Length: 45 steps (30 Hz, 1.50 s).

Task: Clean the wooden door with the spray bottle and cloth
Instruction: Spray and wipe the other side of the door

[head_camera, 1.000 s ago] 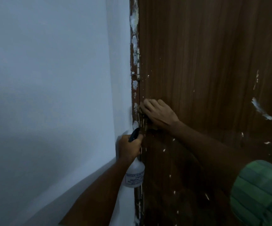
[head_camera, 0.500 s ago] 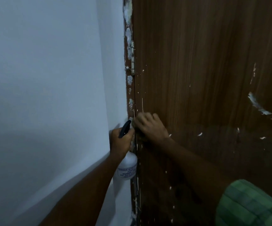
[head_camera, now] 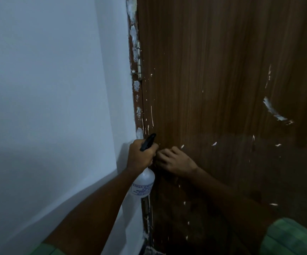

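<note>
The brown wooden door (head_camera: pixel 213 70) fills the right side and is flecked with white paint spots. My left hand (head_camera: pixel 139 155) grips the neck of a clear spray bottle (head_camera: pixel 143 184) with a black trigger head, held by the door's hinge edge. My right hand (head_camera: pixel 176 161) presses against the door just right of the bottle, its fingers curled over a dark cloth. The cloth is almost wholly hidden under the hand. The two hands nearly touch.
A white wall (head_camera: pixel 48 89) stands on the left and meets the paint-smeared door frame (head_camera: pixel 133 34). A metal hinge (head_camera: pixel 139 59) sits above the hands. A larger white paint streak (head_camera: pixel 272 111) marks the door at the right.
My right hand has slid down the door's hinge edge to the level of the bottle's head. My left hand has kept hold of the bottle beside it.
</note>
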### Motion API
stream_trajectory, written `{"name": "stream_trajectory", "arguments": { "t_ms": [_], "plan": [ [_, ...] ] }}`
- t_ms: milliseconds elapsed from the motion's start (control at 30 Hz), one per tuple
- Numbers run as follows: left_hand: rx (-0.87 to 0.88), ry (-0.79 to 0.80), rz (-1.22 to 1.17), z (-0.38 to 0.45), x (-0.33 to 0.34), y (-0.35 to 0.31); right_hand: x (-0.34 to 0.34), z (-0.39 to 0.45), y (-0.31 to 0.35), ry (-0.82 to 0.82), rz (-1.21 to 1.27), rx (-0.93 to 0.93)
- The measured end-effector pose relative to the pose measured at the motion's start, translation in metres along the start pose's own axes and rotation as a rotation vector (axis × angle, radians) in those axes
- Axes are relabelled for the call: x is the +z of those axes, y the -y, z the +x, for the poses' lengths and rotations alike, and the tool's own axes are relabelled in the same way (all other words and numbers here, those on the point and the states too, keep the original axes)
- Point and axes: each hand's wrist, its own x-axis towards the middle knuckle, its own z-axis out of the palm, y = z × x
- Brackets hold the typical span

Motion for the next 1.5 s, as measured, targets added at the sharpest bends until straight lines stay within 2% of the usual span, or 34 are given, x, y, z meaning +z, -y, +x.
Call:
{"name": "stream_trajectory", "arguments": {
  "t_ms": [67, 133, 200, 267, 367, 400, 467, 567, 633, 700, 800, 833, 900, 967, 1033, 1067, 1167, 1200, 1233, 1333, 1400, 1467, 1500],
  "plan": [
    [0.007, 0.030, -0.010, 0.002, 0.002, -0.005, -0.013, -0.001, -0.017, -0.091, 0.010, 0.132],
    [-0.004, 0.033, -0.029, 0.007, 0.004, -0.010, -0.032, 0.001, -0.041, -0.207, 0.089, 0.426],
    [-0.013, 0.034, -0.043, 0.009, 0.007, -0.014, -0.036, -0.004, -0.053, -0.269, 0.119, 0.591],
    [-0.012, 0.041, -0.037, 0.007, 0.008, -0.017, -0.025, -0.019, -0.039, -0.250, 0.101, 0.510],
    [-0.010, 0.075, -0.036, 0.006, 0.013, -0.020, -0.002, -0.046, -0.013, -0.136, 0.029, 0.158],
    [-0.002, 0.092, -0.032, 0.006, 0.015, -0.022, -0.004, -0.050, -0.015, -0.113, 0.003, 0.121],
    [0.024, 0.112, -0.040, 0.006, 0.021, -0.027, -0.020, -0.048, -0.035, -0.179, -0.010, 0.234],
    [0.032, 0.139, -0.082, 0.003, 0.030, -0.029, -0.048, -0.043, -0.063, -0.246, 0.070, 0.548],
    [0.028, 0.152, -0.075, 0.000, 0.033, -0.029, -0.044, -0.051, -0.057, -0.237, 0.094, 0.599],
    [0.042, 0.159, -0.060, -0.002, 0.034, -0.026, -0.028, -0.065, -0.033, -0.136, 0.100, 0.458],
    [0.102, 0.218, -0.010, -0.003, 0.037, -0.028, -0.016, -0.088, -0.026, 0.115, 0.050, 0.089],
    [0.130, 0.241, 0.008, -0.003, 0.037, -0.030, -0.021, -0.088, -0.039, 0.109, 0.006, 0.076],
    [0.173, 0.267, 0.030, -0.002, 0.038, -0.033, -0.040, -0.081, -0.064, -0.030, -0.031, 0.236],
    [0.169, 0.274, 0.023, 0.000, 0.040, -0.034, -0.055, -0.079, -0.076, -0.139, 0.068, 0.522],
    [0.172, 0.278, 0.016, 0.000, 0.043, -0.036, -0.050, -0.086, -0.065, -0.227, 0.136, 0.682],
    [0.178, 0.288, 0.013, 0.000, 0.045, -0.037, -0.045, -0.093, -0.054, -0.209, 0.147, 0.654],
    [0.177, 0.314, 0.005, -0.001, 0.050, -0.037, -0.020, -0.120, -0.025, 0.062, 0.092, 0.236],
    [0.182, 0.320, 0.004, -0.002, 0.052, -0.038, -0.020, -0.127, -0.031, 0.120, 0.053, 0.162],
    [0.189, 0.328, 0.005, -0.003, 0.054, -0.039, -0.026, -0.128, -0.042, 0.085, 0.022, 0.187],
    [0.208, 0.336, -0.003, -0.004, 0.061, -0.038, -0.051, -0.115, -0.078, -0.176, 0.064, 0.559],
    [0.202, 0.321, 0.002, -0.004, 0.066, -0.036, -0.055, -0.111, -0.082, -0.282, 0.122, 0.712],
    [0.186, 0.326, -0.010, -0.006, 0.072, -0.034, -0.037, -0.119, -0.060, -0.255, 0.154, 0.673],
    [0.178, 0.332, -0.013, -0.007, 0.074, -0.033, -0.024, -0.126, -0.045, -0.200, 0.144, 0.557]
  ]
}}
